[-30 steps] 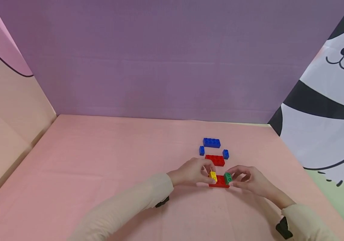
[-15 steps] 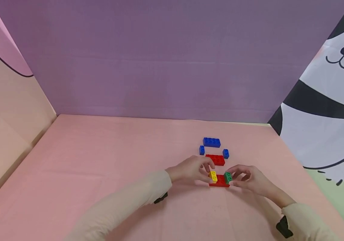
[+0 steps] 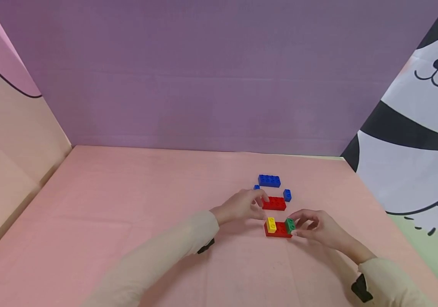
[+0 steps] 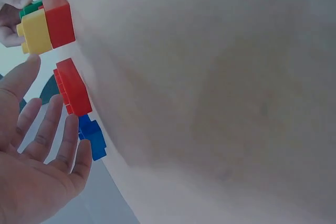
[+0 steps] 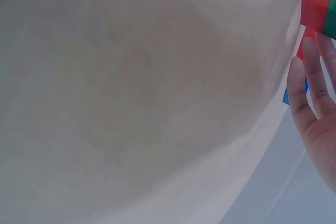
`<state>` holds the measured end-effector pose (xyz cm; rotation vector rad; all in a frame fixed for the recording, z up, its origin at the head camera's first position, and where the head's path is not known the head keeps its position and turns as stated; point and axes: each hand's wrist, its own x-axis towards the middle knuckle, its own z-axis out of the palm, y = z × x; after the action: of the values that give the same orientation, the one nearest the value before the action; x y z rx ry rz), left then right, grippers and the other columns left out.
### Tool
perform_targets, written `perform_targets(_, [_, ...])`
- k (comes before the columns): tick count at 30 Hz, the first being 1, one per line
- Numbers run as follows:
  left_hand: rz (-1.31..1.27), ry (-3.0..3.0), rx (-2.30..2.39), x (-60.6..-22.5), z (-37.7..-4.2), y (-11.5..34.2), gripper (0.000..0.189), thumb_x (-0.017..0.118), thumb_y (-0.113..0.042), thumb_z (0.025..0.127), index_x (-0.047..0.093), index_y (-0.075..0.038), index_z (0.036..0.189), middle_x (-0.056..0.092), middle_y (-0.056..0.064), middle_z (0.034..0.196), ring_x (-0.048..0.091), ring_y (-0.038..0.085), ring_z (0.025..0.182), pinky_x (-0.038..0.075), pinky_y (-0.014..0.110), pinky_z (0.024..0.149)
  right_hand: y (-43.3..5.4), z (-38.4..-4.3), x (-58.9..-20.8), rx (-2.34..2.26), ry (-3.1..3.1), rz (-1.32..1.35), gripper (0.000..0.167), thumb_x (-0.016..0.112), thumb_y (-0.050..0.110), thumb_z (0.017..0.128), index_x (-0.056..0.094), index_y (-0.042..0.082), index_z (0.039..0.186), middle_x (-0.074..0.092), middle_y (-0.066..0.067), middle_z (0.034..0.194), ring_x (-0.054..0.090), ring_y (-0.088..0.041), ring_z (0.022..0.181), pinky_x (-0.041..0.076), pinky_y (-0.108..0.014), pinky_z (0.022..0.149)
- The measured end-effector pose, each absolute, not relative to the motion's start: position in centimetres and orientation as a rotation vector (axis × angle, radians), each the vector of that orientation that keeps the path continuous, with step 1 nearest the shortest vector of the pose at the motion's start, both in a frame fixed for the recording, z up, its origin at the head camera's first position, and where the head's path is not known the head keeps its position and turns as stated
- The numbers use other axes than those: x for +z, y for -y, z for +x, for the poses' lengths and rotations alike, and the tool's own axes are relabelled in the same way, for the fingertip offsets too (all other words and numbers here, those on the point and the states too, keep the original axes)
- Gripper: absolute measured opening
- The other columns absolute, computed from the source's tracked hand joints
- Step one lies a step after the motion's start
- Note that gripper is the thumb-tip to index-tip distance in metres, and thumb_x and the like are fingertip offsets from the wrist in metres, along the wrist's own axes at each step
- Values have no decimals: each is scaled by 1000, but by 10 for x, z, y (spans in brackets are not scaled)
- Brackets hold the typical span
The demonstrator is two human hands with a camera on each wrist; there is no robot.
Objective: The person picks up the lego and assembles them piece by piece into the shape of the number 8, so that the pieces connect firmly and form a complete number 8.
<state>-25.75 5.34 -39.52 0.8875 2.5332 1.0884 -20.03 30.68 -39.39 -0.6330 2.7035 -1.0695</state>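
A yellow brick (image 3: 271,224) and a green brick (image 3: 289,226) sit on the two ends of a red brick (image 3: 280,230) on the table. My right hand (image 3: 318,228) pinches the green brick between thumb and index finger; its other fingers show in the right wrist view, partly cut off by the frame edge. My left hand (image 3: 242,207) holds nothing. Its fingers are spread and relaxed, left of a second red brick (image 3: 274,203), with the thumb (image 4: 23,80) close to the yellow brick but apart from it.
Beyond the second red brick stand a small blue brick (image 3: 287,195) on the right and another small blue brick (image 3: 256,187) on the left, partly hidden by the left hand. A longer blue brick (image 3: 269,181) lies farthest back. The pink tabletop (image 3: 146,192) meets a purple backdrop (image 3: 203,85).
My left hand has let go of the yellow brick and moved back and slightly left, now covering part of the small left blue brick. My right hand stays at the green brick.
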Motion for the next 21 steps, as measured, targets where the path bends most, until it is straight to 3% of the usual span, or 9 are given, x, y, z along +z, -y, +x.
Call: perform_targets(21, [773,-2732,1100,-396,-264,-70,43,72,-23,77,54,-20,117,59,-2,112,58,12,98,49,18,80,-307,-200,-397,-1083,-2714,-642,35,71,18,78,61,8,110,64,-9,100,59,-8,82,50,-23,65])
